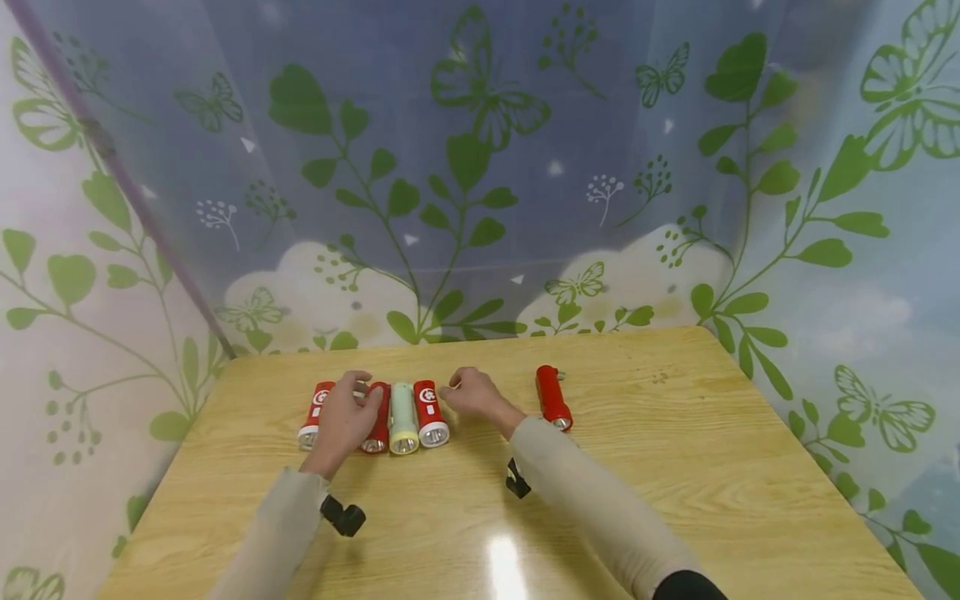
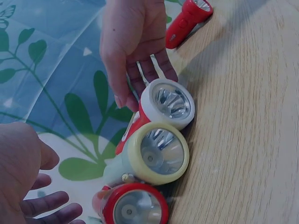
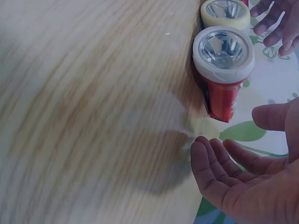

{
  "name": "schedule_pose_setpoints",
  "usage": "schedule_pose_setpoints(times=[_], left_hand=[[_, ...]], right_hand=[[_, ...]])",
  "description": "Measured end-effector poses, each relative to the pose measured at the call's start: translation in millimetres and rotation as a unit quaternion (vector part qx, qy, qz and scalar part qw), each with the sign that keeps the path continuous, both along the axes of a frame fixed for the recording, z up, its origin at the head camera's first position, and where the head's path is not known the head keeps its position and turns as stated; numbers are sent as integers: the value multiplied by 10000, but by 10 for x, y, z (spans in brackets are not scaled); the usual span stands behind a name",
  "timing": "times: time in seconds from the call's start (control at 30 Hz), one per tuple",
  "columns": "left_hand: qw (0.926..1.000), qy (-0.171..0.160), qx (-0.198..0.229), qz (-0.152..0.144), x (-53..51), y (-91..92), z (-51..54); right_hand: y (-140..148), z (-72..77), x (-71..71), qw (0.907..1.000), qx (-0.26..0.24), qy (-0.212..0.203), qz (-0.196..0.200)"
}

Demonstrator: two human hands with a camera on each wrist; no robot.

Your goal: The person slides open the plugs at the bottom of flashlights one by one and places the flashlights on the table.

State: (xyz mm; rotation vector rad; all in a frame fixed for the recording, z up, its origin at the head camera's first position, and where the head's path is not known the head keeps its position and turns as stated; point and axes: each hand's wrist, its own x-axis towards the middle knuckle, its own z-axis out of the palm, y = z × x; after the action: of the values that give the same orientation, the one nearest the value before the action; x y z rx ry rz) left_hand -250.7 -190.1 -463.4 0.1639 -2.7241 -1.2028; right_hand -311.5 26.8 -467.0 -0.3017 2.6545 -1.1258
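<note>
Step in hand: judging by the lie of things, lining flashlights up side by side, with both hands about the row and neither gripping.
Left hand (image 1: pixel 347 417): fingers loosely spread and empty, above the gap between the leftmost red flashlight (image 1: pixel 312 421) and the dark red flashlight (image 1: pixel 382 425); I cannot tell whether it touches the leftmost.
Right hand (image 1: pixel 474 393): thumb and fingers parted, pinching nothing, just beside the white-rimmed red flashlight (image 1: pixel 431 411) at the row's right end.
Row: four flashlights lying on the counter (image 1: pixel 712 433), lenses toward the person; the mint-green flashlight (image 1: pixel 402 410) sits between the dark red and white-rimmed ones.
Lone red flashlight (image 1: pixel 552 396): apart from the row, right of the right hand, slightly slanted.
Next move: adding the lone one would probably call for the right hand to swing right, close around its barrel and turn it parallel.
Flashlight shapes: slim barrels flaring into round heads; clear lenses over shiny, faceted reflectors; glossy, plastic-looking shells.
Rims: white on both row ends, pale yellow on mint, red on the dark red.
Counter surface: pale yellow wood grain, smooth enough to throw back a bright glare.
Backdrop: hanging fabric (image 1: pixel 570 200) printed with green leaves and butterflies.
</note>
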Motion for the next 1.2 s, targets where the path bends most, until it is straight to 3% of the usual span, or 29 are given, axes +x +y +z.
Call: schedule_pose_setpoints(times=[0.6, 0.87, 1.2], left_hand=[[9999, 70, 47, 56, 104, -247, 10], [9996, 206, -23, 175, 116, -359, 10], [9995, 147, 32, 263, 147, -426, -14]], right_hand=[[-237, -99, -36, 9990, -40, -407, -179], [-288, -134, -51, 9987, 122, -449, -207], [-326, -133, -7, 9988, 114, -422, -231]])
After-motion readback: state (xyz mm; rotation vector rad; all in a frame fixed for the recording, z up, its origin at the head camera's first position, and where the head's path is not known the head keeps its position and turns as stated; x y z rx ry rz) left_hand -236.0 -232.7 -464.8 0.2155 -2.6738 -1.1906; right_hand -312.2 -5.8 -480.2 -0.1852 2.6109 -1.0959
